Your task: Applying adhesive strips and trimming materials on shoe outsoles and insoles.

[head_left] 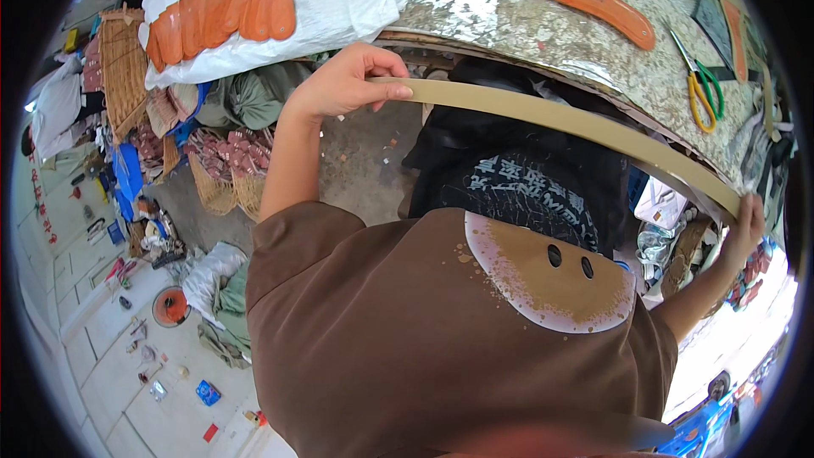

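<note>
Currently, in the head view: holding a long, flat, tan strip of smooth, flexible-looking material (pixel 560 119) at full stretch between left hand (pixel 349 80) and right hand (pixel 744 225). Bowed gently, descending toward the right; possibly curved in part by the fisheye lens.

Left hand: pinching one end between thumb and fingers. Right hand: grasping the opposite end, farther out and lower; exact finger placement too small to tell.

Position of strip: along the near side of a worn, mottled grey surface (pixel 543 47), over black fabric with pale printing (pixel 526 161). Cannot tell whether touching the surface's edge.

Also noted, on the surface: scissors with yellow and green handles (pixel 697 100), lying toward the right, apart from either hand; a single orange, sole-shaped piece with a white end (pixel 598 4); farther left, an overlapping row of orange, sole-shaped pieces with white ends (pixel 242 8) on a crumpled white plastic sheet (pixel 343 13).

Judged step: extending the strip to length, perhaps to straighten or check it. Next move, as judged: calling for a firm pinch at each end, even tension and no twist. Possible fault: springing back or curling on slipping from one hand.
</note>
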The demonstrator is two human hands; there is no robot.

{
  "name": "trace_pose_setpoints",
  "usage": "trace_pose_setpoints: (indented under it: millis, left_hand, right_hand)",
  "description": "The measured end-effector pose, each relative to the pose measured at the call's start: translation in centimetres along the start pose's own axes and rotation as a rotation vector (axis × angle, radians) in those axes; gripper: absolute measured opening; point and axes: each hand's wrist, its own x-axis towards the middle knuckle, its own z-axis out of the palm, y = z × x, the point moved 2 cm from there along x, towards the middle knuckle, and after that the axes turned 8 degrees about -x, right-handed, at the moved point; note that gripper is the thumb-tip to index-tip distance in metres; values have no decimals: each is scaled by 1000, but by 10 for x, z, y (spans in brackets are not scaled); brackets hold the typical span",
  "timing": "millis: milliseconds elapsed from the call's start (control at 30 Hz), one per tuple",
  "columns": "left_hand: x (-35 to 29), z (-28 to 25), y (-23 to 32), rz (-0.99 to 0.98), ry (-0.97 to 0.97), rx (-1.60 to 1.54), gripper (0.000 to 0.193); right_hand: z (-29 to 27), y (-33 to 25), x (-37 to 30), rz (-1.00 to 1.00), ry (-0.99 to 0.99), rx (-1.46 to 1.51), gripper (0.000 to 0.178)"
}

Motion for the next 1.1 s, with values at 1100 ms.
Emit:
trace_pose_setpoints:
  millis: [1100]
  left_hand:
    - [167,63,111,752,541,638,30]
  right_hand:
    - [268,-176,22,-152,-229,735,18]
